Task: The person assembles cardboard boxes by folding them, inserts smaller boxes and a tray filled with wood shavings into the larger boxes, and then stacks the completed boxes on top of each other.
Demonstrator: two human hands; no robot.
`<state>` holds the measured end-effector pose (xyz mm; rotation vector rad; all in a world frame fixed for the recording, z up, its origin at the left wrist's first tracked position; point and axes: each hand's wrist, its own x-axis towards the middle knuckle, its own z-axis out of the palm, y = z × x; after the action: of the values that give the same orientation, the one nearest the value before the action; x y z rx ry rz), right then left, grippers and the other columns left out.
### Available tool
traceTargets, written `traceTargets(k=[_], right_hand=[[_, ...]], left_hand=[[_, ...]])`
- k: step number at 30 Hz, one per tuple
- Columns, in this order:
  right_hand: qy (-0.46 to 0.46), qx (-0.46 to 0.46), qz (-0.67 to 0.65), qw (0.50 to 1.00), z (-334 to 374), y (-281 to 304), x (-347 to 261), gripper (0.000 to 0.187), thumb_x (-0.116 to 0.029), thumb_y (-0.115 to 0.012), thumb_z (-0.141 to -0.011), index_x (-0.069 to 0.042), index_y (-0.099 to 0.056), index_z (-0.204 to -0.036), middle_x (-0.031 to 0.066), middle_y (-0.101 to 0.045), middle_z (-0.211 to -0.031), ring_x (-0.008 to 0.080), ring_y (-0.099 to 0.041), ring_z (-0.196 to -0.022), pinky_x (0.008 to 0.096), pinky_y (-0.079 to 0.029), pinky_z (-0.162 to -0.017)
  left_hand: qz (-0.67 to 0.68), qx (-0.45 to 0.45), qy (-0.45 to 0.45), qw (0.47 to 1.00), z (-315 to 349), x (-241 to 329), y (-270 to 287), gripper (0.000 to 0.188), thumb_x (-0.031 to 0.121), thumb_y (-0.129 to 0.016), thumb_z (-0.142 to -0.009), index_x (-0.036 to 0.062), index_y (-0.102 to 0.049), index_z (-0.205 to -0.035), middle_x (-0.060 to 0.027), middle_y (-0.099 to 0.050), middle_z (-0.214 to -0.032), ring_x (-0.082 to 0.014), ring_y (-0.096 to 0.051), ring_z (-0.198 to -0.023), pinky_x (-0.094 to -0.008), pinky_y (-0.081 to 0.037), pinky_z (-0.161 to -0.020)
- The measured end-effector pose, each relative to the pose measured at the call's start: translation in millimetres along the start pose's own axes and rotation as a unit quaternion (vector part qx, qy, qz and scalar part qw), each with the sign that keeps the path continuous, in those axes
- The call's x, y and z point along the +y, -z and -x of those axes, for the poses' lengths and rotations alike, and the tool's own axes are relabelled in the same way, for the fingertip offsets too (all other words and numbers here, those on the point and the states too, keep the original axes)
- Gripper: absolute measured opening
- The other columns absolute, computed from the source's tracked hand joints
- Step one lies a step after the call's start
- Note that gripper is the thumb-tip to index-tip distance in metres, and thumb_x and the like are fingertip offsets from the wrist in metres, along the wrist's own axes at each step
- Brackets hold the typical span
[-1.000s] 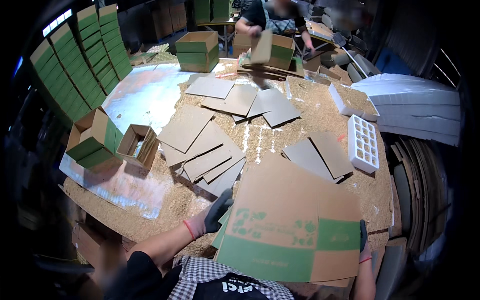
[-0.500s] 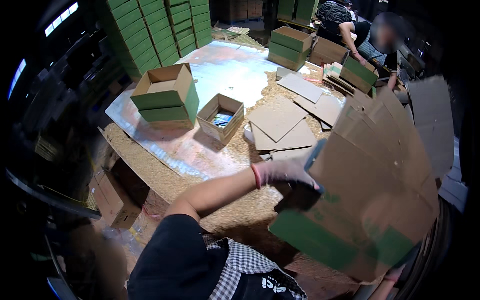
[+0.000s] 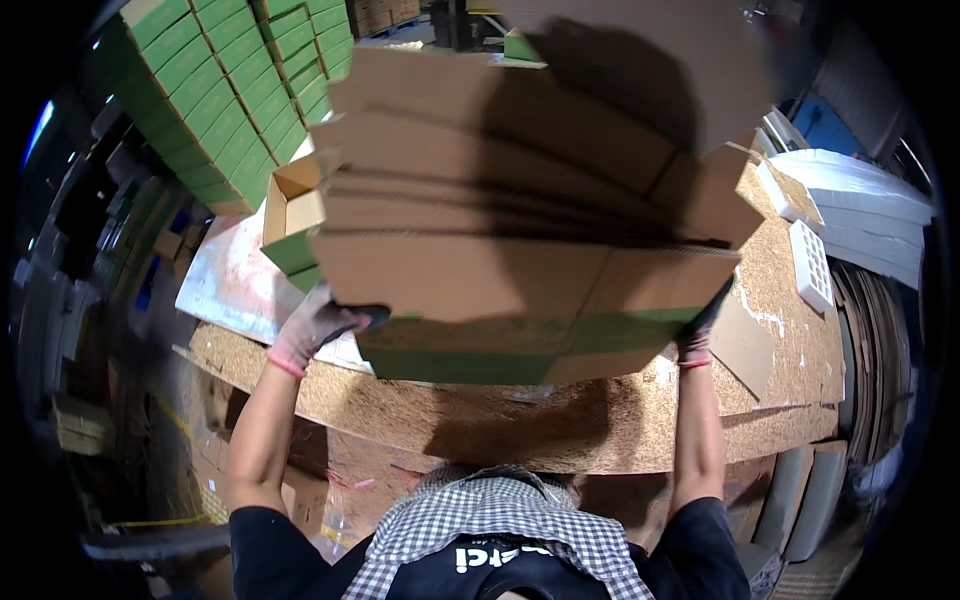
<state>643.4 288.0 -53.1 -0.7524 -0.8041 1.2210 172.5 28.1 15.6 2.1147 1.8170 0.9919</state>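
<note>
Both hands hold a bundle of flattened cardboard boxes [image 3: 460, 290], brown with a green band along the near edge. It is raised over the chipboard table [image 3: 640, 420], with its layers fanned out toward the far side. My left hand [image 3: 318, 325], in a pale glove with dark fingertips, grips the near left corner, its thumb on the front face. At the near right edge, my gloved right hand [image 3: 700, 335] clasps the bundle; its fingers are partly hidden behind the cardboard. A dark shadow falls across the layers.
An open green-and-brown box [image 3: 292, 240] stands left of the bundle, partly covered. Green boxes [image 3: 215, 100] are stacked high at the far left. A loose cardboard sheet [image 3: 742, 350] and a white tray with holes [image 3: 811, 265] lie on the right. More flat cardboard [image 3: 872, 340] stands beyond the table's right edge.
The bundle has swung from the right to the middle, in front of me, and now lies more level. My right hand has come into fuller view. The bundle now hides much of the table.
</note>
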Motion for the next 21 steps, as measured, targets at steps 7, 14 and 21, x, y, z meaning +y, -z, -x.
traceTargets(k=[7, 14, 21], right_hand=[[-0.079, -0.027, -0.118, 0.989, 81.4, -33.0, 65.2, 0.059, -0.05, -0.033, -0.094, -0.005, -0.037, -0.133, 0.0051, -0.043, -0.13, 0.0184, -0.04, -0.116, 0.0308, -0.031, -0.102], [-0.083, -0.01, -0.068, 0.994, 82.2, -26.7, 61.5, 0.059, -0.049, -0.034, -0.094, -0.004, -0.035, -0.133, 0.0061, -0.042, -0.131, 0.0186, -0.04, -0.116, 0.0303, -0.031, -0.101], [-0.094, 0.001, -0.035, 0.995, 94.3, -23.2, 61.3, 0.059, -0.047, -0.035, -0.094, -0.003, -0.033, -0.134, 0.007, -0.041, -0.131, 0.0188, -0.039, -0.116, 0.0299, -0.032, -0.101]], left_hand=[[0.112, -0.111, 0.194, 0.968, 76.8, -81.4, -13.0, 0.067, 0.019, -0.075, -0.071, 0.0065, -0.044, -0.129, -0.0104, -0.053, -0.123, -0.0228, -0.05, -0.112, -0.0348, -0.044, -0.095], [0.262, -0.154, 0.225, 0.926, 102.5, -111.2, -40.4, 0.058, 0.019, -0.081, -0.064, 0.0053, -0.057, -0.114, -0.0068, -0.061, -0.109, -0.0207, -0.056, -0.099, -0.0343, -0.045, -0.089], [0.119, -0.205, 0.05, 0.97, 87.8, -93.9, -21.0, 0.048, 0.017, -0.08, -0.065, 0.0037, -0.062, -0.107, -0.0108, -0.063, -0.107, -0.0178, -0.059, -0.096, -0.0325, -0.049, -0.082]])
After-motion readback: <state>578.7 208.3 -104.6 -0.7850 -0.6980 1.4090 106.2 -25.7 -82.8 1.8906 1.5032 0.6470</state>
